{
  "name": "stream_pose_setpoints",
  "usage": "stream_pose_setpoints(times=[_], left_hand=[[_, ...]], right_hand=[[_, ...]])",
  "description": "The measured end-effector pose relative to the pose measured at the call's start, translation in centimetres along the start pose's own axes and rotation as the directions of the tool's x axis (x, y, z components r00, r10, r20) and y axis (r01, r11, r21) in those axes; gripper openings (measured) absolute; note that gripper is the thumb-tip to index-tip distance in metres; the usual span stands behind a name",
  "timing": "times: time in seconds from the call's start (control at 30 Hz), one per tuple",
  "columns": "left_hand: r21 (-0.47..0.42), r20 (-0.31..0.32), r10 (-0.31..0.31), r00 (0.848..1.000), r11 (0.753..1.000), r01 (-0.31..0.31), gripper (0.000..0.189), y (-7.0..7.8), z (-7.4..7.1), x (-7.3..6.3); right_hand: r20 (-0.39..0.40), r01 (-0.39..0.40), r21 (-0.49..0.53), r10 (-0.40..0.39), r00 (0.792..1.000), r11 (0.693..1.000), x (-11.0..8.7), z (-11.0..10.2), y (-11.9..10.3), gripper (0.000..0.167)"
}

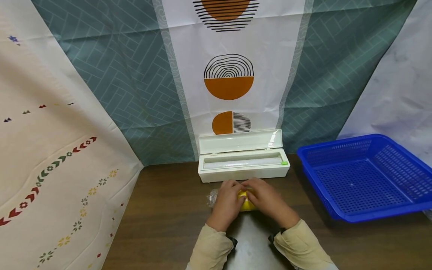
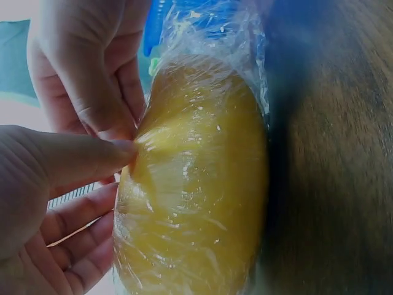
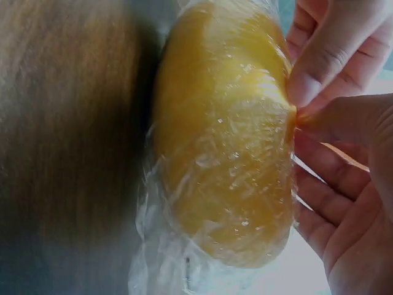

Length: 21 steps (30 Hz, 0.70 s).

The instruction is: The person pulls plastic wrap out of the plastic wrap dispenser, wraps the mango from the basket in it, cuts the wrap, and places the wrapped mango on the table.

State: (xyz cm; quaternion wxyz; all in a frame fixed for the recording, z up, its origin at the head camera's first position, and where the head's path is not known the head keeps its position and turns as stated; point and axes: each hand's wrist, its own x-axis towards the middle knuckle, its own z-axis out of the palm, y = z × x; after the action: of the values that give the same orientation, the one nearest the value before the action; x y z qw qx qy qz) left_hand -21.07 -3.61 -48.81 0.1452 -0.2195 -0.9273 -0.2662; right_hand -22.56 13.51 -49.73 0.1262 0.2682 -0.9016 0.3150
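Observation:
A smooth yellow oblong item [image 2: 190, 178], its exact kind not clear, lies on the table wrapped in clear cling film [image 3: 166, 258]. In the head view, my left hand [image 1: 227, 200] is at its left and my right hand [image 1: 268, 198] at its right. Both hands meet over the top. With thumb and fingers, the left hand [image 2: 61, 178] pinches the film there, tugging it into creases. Close beside it, the right hand [image 3: 350, 172] pinches the film too. Loose crumpled film [image 1: 212, 197] sticks out past the left hand. Fingers partly hide the item in the head view.
Just beyond the hands stands a white cling film dispenser [image 1: 244, 174], lid up, with a roll [image 1: 241, 163] and green slider [image 1: 284, 163] inside. A blue plastic basket [image 1: 357, 183] sits at the right. Patterned cloths [image 1: 125, 75] hang behind the wooden table [image 1: 152, 225].

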Motion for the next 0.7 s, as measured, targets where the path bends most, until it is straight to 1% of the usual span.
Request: stream_pose_setpoints(times=[0.13, 0.23, 0.33, 0.47, 0.6, 0.7], left_hand=[[-0.02, -0.047, 0.003, 0.999, 1.0, -0.004, 0.011, -0.1, 0.4, 0.0], [-0.025, -0.057, -0.01, 0.998, 1.0, 0.009, 0.012, -0.2, 0.7, 0.1], [-0.021, -0.035, -0.035, 0.999, 0.999, 0.034, 0.015, -0.3, 0.8, 0.0], [-0.004, -0.001, -0.053, 0.999, 0.999, 0.053, 0.021, -0.5, 1.0, 0.0], [-0.002, 0.028, -0.078, 0.997, 0.997, 0.078, 0.026, -0.7, 1.2, 0.1], [-0.01, 0.046, -0.096, 0.994, 0.995, 0.097, 0.028, -0.9, 1.4, 0.2]], right_hand=[[0.007, 0.002, 0.0, -0.002, 1.0, 1.0, 0.1, 0.3, -0.3, 0.025], [0.004, 0.005, -0.007, -0.005, 1.0, 1.0, 0.0, 0.5, -0.4, 0.032], [-0.002, 0.013, -0.025, -0.013, 1.0, 1.0, -0.2, 0.8, -0.4, 0.038], [0.0, 0.018, -0.031, -0.018, 1.0, 0.999, -0.3, 1.0, -0.3, 0.041], [0.028, -0.002, -0.02, 0.003, 1.0, 1.0, -0.4, 1.1, -0.2, 0.041], [0.064, -0.03, -0.008, 0.031, 0.997, 1.0, -0.4, 1.1, 0.0, 0.042]])
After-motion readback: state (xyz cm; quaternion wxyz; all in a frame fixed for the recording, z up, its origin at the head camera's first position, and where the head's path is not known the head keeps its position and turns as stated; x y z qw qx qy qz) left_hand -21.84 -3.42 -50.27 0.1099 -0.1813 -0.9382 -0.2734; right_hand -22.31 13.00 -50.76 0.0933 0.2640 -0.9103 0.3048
